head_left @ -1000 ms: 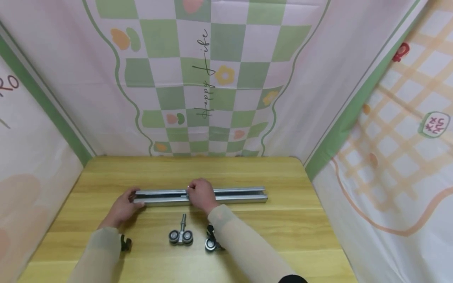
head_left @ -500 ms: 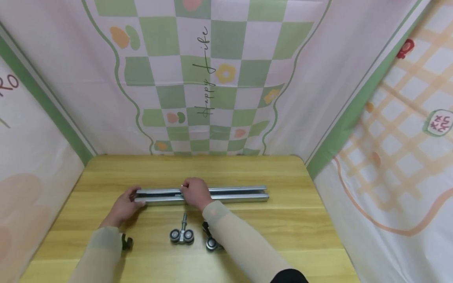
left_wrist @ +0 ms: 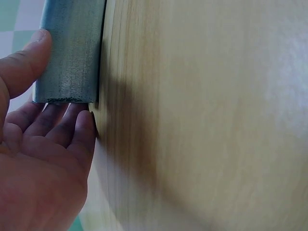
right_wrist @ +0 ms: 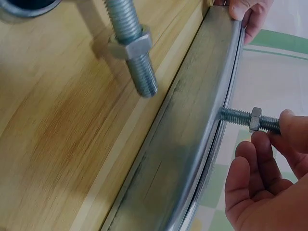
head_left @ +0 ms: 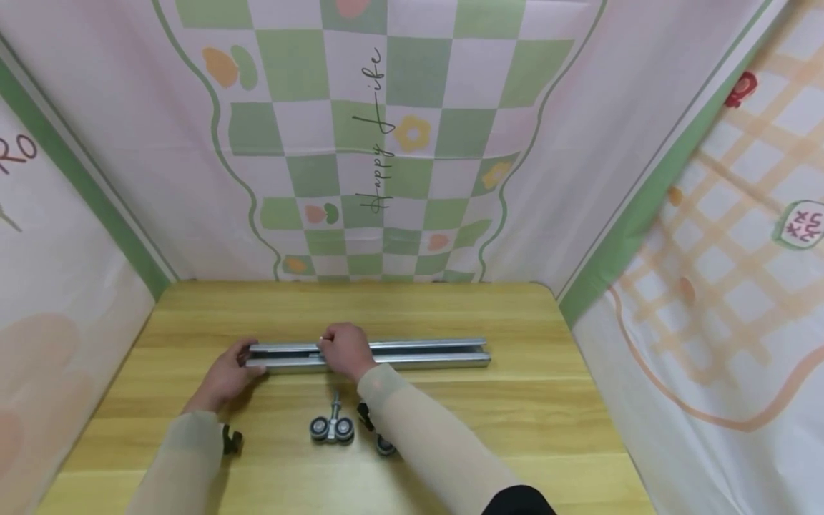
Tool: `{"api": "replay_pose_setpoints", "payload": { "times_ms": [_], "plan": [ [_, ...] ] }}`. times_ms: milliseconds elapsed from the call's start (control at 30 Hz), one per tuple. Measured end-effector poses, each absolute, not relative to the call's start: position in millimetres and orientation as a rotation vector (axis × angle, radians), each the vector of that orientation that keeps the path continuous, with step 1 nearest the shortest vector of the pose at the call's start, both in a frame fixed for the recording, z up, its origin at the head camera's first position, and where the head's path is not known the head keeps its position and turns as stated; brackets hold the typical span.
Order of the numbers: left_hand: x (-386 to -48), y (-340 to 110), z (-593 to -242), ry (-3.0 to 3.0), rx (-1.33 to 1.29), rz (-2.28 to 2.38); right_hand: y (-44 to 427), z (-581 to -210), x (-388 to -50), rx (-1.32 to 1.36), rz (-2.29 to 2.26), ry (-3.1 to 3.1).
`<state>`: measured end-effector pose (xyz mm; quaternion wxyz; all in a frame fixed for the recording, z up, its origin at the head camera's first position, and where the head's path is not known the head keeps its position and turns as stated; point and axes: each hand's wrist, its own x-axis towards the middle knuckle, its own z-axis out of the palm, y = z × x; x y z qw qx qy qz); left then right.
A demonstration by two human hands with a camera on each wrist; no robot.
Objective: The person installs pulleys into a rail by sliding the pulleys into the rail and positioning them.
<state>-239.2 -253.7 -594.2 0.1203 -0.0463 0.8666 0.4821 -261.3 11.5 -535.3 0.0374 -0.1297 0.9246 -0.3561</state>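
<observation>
A silver metal channel rail lies across the table with its slot facing up. At the rail's left end my left hand grips it; in the left wrist view the thumb presses the side wall and the fingers reach round the end. My right hand is over the slot left of the rail's middle. It pinches the end of a threaded bolt with a nut, which stands up out of the slot. What carries the bolt inside the rail is hidden.
A trolley roller with its threaded bolt lies in front of the rail. Another roller is partly hidden by the right sleeve. Printed curtains stand behind and beside the wooden table.
My right hand has slid left along the rail with the bolt, towards the left hand. The left hand keeps its grip on the rail's end.
</observation>
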Motion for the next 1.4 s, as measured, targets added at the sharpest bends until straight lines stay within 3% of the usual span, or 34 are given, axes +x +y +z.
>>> {"api": "replay_pose_setpoints", "payload": {
  "times_ms": [667, 1400],
  "plan": [
    [-239, -254, -598, 2.575, -0.11, 1.398, -25, -539, -260, -0.338, -1.164, 2.811],
    [-240, -252, -594, 2.571, -0.101, 1.43, -51, -536, -267, -0.582, -0.86, 2.915]
  ]
}}
